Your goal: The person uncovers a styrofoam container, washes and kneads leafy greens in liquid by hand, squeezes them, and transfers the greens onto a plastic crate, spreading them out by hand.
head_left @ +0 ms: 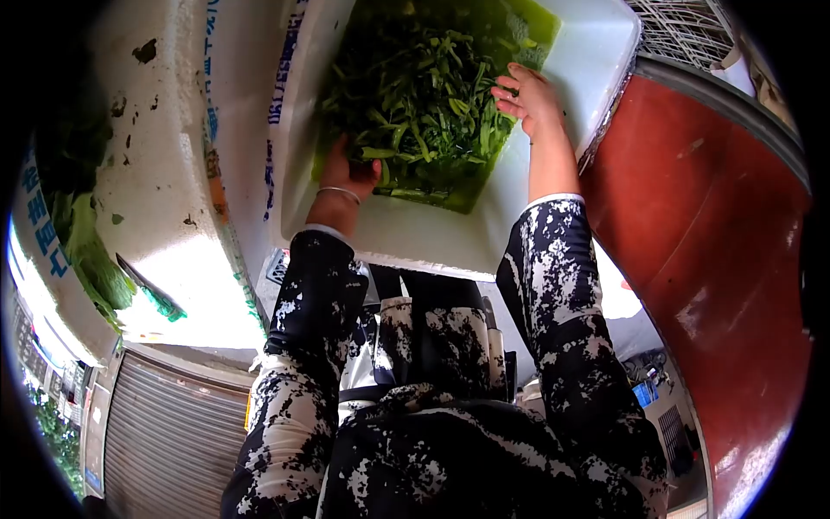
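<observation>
Chopped leafy greens (424, 104) float in greenish water inside a white foam box (415, 229). My left hand (350, 169), with a bracelet at the wrist, dips into the near left of the water beside the greens. Its thumb stands apart from the other fingers, which are partly under the water and leaves. On the right side of the box my right hand (529, 99) is just above the water at the edge of the greens. Its fingers are spread, and I see nothing held in them.
Left of the box is another white foam container (164, 216) with whole leafy greens (91, 251) and a knife (143, 285). A red tabletop (692, 251) lies to the right. White wire racks (683, 30) are at the top right, and a roller shutter (173, 432) at the lower left.
</observation>
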Demonstrator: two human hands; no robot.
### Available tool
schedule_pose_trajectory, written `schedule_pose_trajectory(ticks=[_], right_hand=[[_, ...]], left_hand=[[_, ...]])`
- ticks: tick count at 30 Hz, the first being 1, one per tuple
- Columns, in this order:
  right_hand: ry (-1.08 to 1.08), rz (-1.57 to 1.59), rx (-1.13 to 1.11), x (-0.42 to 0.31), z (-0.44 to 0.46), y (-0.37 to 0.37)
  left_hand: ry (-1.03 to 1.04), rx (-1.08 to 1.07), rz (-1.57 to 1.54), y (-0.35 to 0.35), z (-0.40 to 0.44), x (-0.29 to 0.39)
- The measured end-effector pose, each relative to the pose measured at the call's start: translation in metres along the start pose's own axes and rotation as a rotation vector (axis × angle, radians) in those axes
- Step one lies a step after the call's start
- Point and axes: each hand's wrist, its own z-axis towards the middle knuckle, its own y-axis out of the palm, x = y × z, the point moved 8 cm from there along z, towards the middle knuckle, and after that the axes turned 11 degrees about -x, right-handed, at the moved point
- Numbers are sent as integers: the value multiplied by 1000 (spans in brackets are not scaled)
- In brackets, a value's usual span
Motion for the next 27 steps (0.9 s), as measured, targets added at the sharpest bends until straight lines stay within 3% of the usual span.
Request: schedule_pose_trajectory(ticks=[2, 4, 5, 7, 11, 13, 15, 16, 17, 19, 22, 24, 26, 27], right_hand=[[27, -21, 2, 2, 5, 0], [47, -50, -23, 2, 11, 4], [34, -50, -21, 2, 13, 6], [63, -85, -42, 4, 17, 17], [59, -277, 26, -8, 28, 56], [21, -423, -163, -23, 31, 92], [-108, -592, -343, -2, 60, 122], [-201, -758, -276, 5, 62, 130], [-139, -921, -317, 6, 48, 137], [-218, -1120, -200, 19, 0, 146], [-227, -1066, -110, 43, -63, 161], [-267, -1082, -11, 52, -71, 167], [-341, -1114, 54, 54, -53, 168], [-413, -1149, 114, 51, -43, 168]], left_hand=[[-56, 14, 65, 3, -4, -3], [-54, 262, 214, -8, -10, 0], [-57, 265, 215, -8, -13, 1], [67, 91, 385, 8, -11, 13], [138, -65, 321, 40, -15, 14], [62, -240, 297, 55, -4, 5], [50, -238, 267, 66, -11, -6], [41, -242, 240, 71, -16, -11], [34, -239, 239, 69, -19, -15], [108, -302, 117, 78, -19, -12], [259, -447, 101, 71, -2, -3], [253, -484, 63, 75, -8, -7], [167, -412, -78, 53, 7, -17], [141, -265, -94, 33, 22, -19]])
